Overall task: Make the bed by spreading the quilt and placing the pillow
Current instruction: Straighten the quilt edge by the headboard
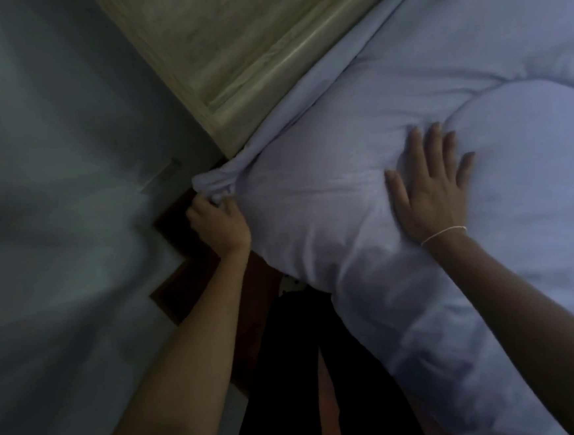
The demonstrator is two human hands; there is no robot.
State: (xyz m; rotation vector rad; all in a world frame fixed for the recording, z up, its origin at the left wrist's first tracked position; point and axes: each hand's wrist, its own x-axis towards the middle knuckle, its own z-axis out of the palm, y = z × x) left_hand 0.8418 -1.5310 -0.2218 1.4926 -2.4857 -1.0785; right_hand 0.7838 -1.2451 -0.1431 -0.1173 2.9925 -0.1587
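The left hand (218,224) has its grip curled round the bunched corner of the quilt (362,190). To its right, the right hand (429,185) presses flat on the quilt, fingers spread, holding nothing. Beyond the grip stands the wooden headboard (231,46); the pillow cannot be made out.

Dim, bluish light w/ soft focus throughout; left side smeared, edges bent by wide-angle.

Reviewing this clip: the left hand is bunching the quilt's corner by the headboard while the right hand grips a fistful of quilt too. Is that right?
Not quite. The head view shows the right hand lying flat, fingers spread, pressing on the quilt, not gripping it. The rest holds: the left hand bunches the quilt's corner by the headboard.
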